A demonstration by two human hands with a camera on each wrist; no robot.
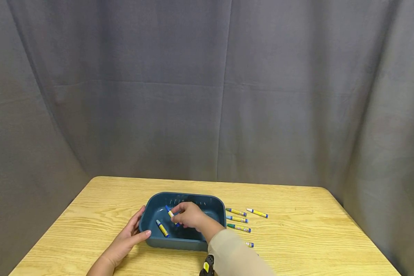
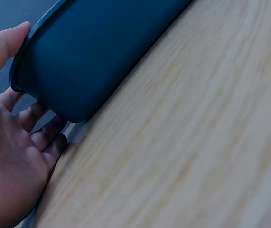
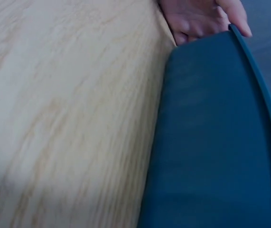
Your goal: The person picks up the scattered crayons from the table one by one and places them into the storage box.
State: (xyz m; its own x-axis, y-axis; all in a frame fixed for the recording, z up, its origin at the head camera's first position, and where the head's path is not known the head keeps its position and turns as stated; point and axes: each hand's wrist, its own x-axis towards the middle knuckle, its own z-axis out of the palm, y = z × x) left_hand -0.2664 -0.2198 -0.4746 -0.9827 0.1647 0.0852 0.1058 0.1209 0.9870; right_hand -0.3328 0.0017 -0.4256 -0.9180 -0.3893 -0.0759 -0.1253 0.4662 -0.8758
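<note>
A dark blue plastic basin (image 1: 186,244) stands on the table. My left hand (image 1: 125,238) holds its left end, thumb at the rim and fingers along the outer wall; the left wrist view shows this hand (image 2: 16,137) close up. Inside the basin, my right hand (image 1: 189,215) pinches a blue crayon (image 1: 170,213) between thumb and fingers, tilted over the floor. Another crayon, pale blue-tipped (image 1: 163,229), lies in the basin to its left. In the right wrist view the basin's side wall (image 3: 211,137) hides the right hand's fingers.
Right of the basin lie several crayons, among them a white-tipped one (image 1: 257,213) and a green one (image 1: 239,228); the right sleeve (image 1: 236,253) partly covers others. The wooden table (image 1: 314,230) backs onto a grey curtain (image 1: 279,115).
</note>
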